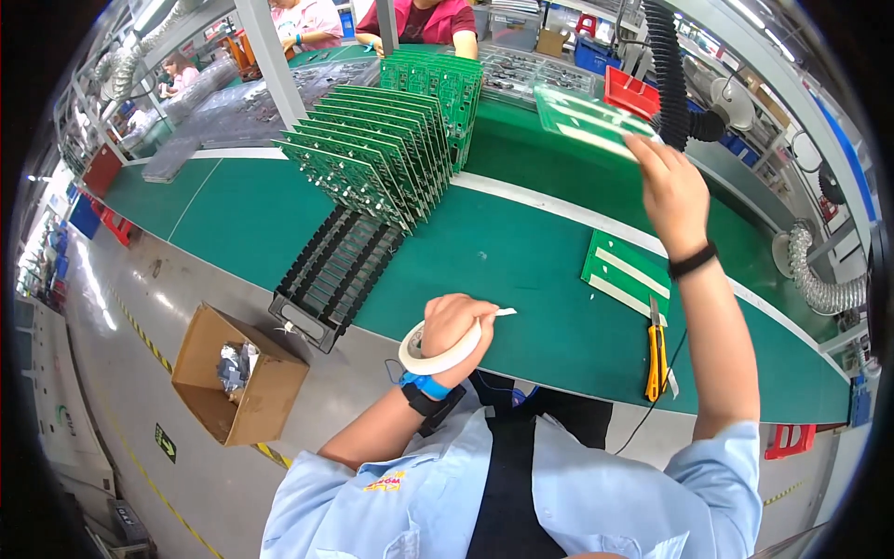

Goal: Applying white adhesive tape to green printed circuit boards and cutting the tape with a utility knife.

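My left hand (456, 326) is closed near the bench's front edge, with a roll of cream masking tape (407, 352) looped round it. A short tape end (506, 312) sticks out at its fingertips. Raised over the far right side, my right hand (672, 194) grips the edge of a green circuit board (562, 115) that bears pale tape strips; motion blurs it. A second taped circuit board (610, 264) lies on the green bench below that hand. Beside it, a yellow utility knife (657, 361) rests with its blade pointing away from me.
A black slotted rack (340, 265) holds several upright circuit boards (372, 154), with more boards (438, 84) behind. A cardboard box (270, 391) stands on the floor at left. Co-workers sit across the bench. A black hose (663, 56) hangs near a red tray (629, 93).
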